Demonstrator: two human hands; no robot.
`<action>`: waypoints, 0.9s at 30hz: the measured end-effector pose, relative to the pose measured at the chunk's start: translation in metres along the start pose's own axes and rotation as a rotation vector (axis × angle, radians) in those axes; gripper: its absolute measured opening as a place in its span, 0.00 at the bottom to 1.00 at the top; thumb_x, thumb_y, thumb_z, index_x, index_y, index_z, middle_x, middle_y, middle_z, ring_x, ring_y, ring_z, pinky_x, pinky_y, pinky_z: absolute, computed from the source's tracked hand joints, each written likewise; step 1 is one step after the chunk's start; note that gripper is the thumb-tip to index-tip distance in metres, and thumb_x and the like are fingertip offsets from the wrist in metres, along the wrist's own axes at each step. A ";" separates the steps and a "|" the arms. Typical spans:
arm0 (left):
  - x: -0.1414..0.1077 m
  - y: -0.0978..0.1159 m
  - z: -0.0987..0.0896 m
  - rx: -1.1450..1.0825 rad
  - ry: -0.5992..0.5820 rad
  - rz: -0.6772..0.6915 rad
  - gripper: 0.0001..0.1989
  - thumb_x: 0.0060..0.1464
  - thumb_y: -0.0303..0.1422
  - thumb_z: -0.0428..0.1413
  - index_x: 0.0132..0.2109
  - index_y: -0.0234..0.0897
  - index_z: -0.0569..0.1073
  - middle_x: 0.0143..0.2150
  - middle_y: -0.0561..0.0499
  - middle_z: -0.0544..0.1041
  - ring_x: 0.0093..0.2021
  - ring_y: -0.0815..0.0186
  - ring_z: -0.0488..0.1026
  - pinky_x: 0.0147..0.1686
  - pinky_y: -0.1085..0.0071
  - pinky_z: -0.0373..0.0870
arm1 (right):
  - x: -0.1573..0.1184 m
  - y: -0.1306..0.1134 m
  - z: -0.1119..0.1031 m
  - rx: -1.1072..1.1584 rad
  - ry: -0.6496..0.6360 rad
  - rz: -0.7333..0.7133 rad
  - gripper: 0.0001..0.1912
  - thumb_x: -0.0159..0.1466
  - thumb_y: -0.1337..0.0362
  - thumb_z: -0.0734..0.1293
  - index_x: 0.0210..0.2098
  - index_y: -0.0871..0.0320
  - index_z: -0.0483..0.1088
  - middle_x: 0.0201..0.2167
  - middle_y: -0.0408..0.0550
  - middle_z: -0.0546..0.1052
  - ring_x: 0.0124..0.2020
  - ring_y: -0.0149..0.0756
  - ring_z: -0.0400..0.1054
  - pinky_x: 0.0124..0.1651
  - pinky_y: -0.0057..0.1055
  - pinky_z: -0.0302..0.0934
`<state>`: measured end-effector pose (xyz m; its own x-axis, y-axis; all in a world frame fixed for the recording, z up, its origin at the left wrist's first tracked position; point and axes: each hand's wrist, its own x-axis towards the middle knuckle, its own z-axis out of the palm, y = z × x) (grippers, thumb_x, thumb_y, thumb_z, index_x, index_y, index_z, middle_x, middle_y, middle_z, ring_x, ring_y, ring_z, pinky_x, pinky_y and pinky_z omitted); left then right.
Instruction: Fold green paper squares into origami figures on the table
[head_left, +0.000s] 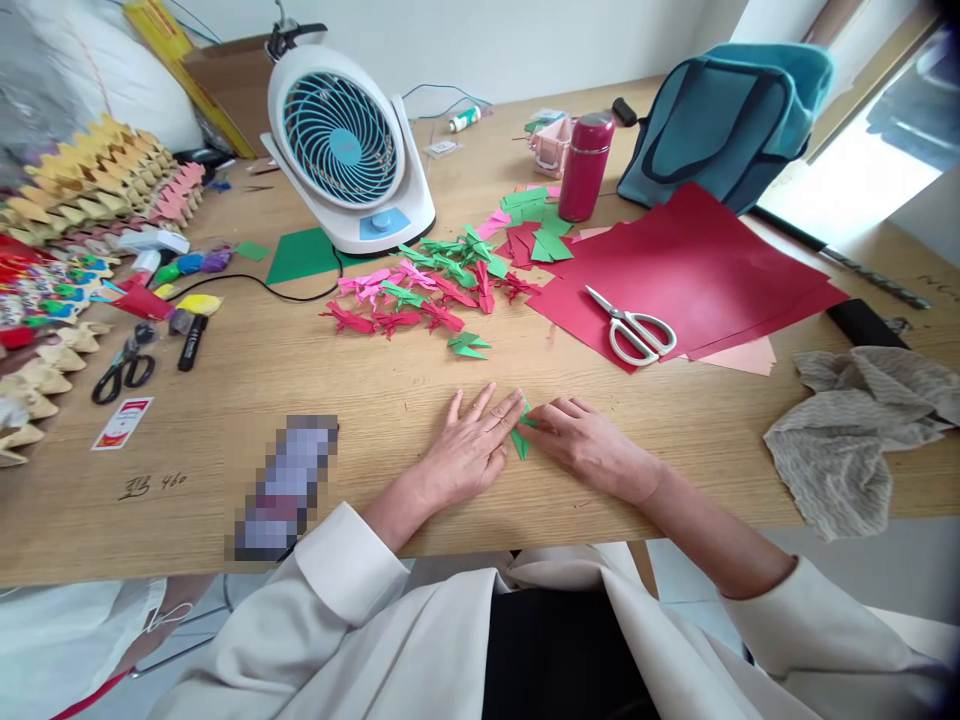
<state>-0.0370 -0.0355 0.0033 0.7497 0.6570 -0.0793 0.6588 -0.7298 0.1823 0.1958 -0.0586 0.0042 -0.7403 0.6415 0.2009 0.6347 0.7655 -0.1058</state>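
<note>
Cream cloth sleeves (pixel 352 565); green, seemingly part-folded paper (pixel 520 445) pressed by flat left hand (pixel 471 442), pinched by right hand (pixel 598 447); red-green-pink folded paper figures (pixel 405 294) apparently done, far.

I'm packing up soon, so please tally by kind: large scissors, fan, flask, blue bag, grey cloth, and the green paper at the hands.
White scissors and black scissors: 2
Fan: 1
Flask: 1
Blue bag: 1
Grey cloth: 1
Green paper at left hand and right hand: 1
Total: 7
</note>
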 end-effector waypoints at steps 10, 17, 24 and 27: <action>0.000 0.002 -0.003 0.011 -0.028 -0.013 0.33 0.64 0.29 0.41 0.74 0.41 0.44 0.75 0.53 0.46 0.75 0.50 0.38 0.69 0.37 0.40 | -0.005 -0.006 -0.005 -0.097 -0.073 -0.014 0.27 0.67 0.70 0.61 0.66 0.56 0.60 0.51 0.59 0.71 0.45 0.47 0.64 0.44 0.41 0.58; 0.003 0.006 -0.005 -0.030 0.002 -0.049 0.31 0.64 0.30 0.43 0.72 0.42 0.51 0.74 0.50 0.52 0.74 0.51 0.43 0.68 0.38 0.43 | -0.008 -0.005 0.000 0.124 0.018 0.102 0.23 0.69 0.72 0.59 0.62 0.57 0.66 0.54 0.58 0.72 0.49 0.46 0.65 0.49 0.43 0.60; 0.014 0.008 0.004 -0.096 0.196 -0.125 0.20 0.68 0.33 0.45 0.63 0.44 0.68 0.66 0.49 0.68 0.70 0.55 0.56 0.67 0.40 0.46 | -0.001 -0.005 0.006 0.345 0.142 0.256 0.14 0.68 0.71 0.61 0.50 0.57 0.74 0.48 0.55 0.75 0.48 0.43 0.68 0.51 0.42 0.62; 0.018 0.005 0.008 -0.098 0.262 -0.090 0.18 0.68 0.34 0.47 0.60 0.44 0.71 0.63 0.48 0.72 0.68 0.55 0.61 0.67 0.41 0.48 | 0.005 -0.005 0.006 0.442 0.192 0.326 0.10 0.68 0.69 0.63 0.44 0.56 0.75 0.44 0.52 0.76 0.45 0.41 0.69 0.49 0.39 0.63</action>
<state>-0.0201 -0.0285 -0.0047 0.6386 0.7539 0.1543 0.7034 -0.6532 0.2804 0.1878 -0.0585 -0.0005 -0.4427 0.8586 0.2587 0.6392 0.5045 -0.5804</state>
